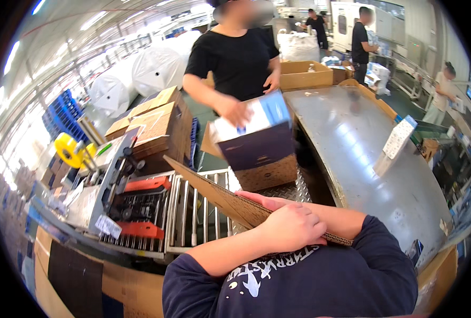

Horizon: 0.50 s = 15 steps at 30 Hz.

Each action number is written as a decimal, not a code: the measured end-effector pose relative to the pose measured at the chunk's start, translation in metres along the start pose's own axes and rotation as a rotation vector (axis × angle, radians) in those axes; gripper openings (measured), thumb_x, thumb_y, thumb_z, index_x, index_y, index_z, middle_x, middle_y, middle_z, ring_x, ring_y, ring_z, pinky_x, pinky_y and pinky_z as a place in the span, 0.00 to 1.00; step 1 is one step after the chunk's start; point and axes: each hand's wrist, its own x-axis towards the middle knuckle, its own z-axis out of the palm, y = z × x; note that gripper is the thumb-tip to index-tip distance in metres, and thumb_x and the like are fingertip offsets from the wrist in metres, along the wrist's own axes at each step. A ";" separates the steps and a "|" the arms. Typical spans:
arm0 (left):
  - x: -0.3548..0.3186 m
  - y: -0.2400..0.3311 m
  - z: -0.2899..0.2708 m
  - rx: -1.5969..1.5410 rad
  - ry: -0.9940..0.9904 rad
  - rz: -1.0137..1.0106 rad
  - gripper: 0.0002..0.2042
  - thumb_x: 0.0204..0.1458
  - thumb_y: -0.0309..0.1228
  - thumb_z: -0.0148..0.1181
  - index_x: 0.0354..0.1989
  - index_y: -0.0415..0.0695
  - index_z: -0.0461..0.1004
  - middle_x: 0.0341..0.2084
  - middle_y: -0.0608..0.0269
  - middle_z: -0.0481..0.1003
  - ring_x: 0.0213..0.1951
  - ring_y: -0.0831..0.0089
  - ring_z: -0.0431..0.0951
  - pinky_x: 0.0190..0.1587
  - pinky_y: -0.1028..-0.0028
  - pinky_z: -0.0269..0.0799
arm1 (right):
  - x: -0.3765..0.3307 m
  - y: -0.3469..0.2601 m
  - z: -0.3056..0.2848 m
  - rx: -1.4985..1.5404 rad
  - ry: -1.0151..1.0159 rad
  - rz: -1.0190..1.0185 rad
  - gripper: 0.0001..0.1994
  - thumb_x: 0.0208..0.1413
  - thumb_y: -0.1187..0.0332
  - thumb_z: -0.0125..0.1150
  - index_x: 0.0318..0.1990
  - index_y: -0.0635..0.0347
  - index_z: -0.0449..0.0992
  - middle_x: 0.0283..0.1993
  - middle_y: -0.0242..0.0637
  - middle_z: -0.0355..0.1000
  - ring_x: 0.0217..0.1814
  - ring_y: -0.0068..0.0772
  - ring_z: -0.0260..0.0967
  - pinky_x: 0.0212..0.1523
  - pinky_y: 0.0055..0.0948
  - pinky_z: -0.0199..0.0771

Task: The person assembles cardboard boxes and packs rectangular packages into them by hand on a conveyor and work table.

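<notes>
Shirt [320, 286]: dark cloth with a pale print, nearest the camera.
Left hand [295, 228]: over the right wrist, beside the cardboard sheet [219, 199]; fingers bent and together, though whether they clamp the sheet cannot be told.
Right hand [264, 201]: along the sheet's far side, fingers pointing left; its full grip is hidden.
Cardboard sheet: tilted, running from the crossed arms leftward over the roller conveyor [194, 212].
Possible fault: a loosened hold could let the sheet slip; a swing of its free end might knock the box [256, 148] beyond.
Box: dark and brown, blue and white on top, near a co-worker's hand [234, 111].
Surface: rollers at left; at right, a shiny metal table [363, 159] bearing an upright pack [398, 139].
Room: stacked cartons [153, 127], large white rolls [158, 63], other people, ceiling lights.
</notes>
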 end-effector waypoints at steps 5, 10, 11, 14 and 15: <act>-0.052 -0.115 -0.046 0.032 0.387 -0.418 0.18 0.35 0.36 0.69 0.36 0.43 0.75 0.35 0.57 0.75 0.41 0.55 0.73 0.44 0.63 0.68 | -0.013 0.009 -0.014 -0.558 0.218 -0.012 0.35 0.56 0.61 0.56 0.66 0.64 0.48 0.65 0.39 0.54 0.67 0.31 0.49 0.66 0.33 0.46; -0.197 -0.252 -0.007 0.083 0.437 -1.162 0.38 0.41 0.42 0.66 0.62 0.45 0.58 0.66 0.40 0.41 0.68 0.50 0.38 0.66 0.57 0.38 | -0.010 -0.007 -0.033 -0.584 0.384 0.125 0.30 0.53 0.66 0.56 0.64 0.57 0.58 0.62 0.37 0.59 0.62 0.28 0.54 0.62 0.30 0.54; -0.194 -0.251 0.002 0.006 0.559 -1.098 0.40 0.40 0.39 0.68 0.63 0.45 0.56 0.66 0.41 0.39 0.69 0.53 0.35 0.66 0.58 0.36 | -0.015 -0.012 -0.039 -0.645 0.476 0.133 0.30 0.51 0.66 0.59 0.63 0.57 0.59 0.61 0.39 0.61 0.60 0.27 0.57 0.60 0.29 0.57; -0.193 -0.240 0.016 -0.453 0.940 -1.046 0.40 0.38 0.24 0.60 0.65 0.46 0.52 0.67 0.44 0.36 0.69 0.58 0.34 0.67 0.65 0.36 | -0.023 -0.035 -0.045 -0.760 0.629 0.191 0.28 0.43 0.76 0.63 0.57 0.60 0.67 0.51 0.36 0.70 0.46 0.21 0.67 0.48 0.24 0.68; -0.202 -0.242 0.014 -0.665 0.985 -1.039 0.41 0.36 0.19 0.55 0.66 0.46 0.51 0.68 0.45 0.35 0.69 0.60 0.35 0.67 0.67 0.35 | -0.021 -0.038 -0.050 -0.772 0.692 0.169 0.24 0.42 0.76 0.62 0.52 0.62 0.72 0.45 0.35 0.73 0.41 0.20 0.69 0.42 0.24 0.70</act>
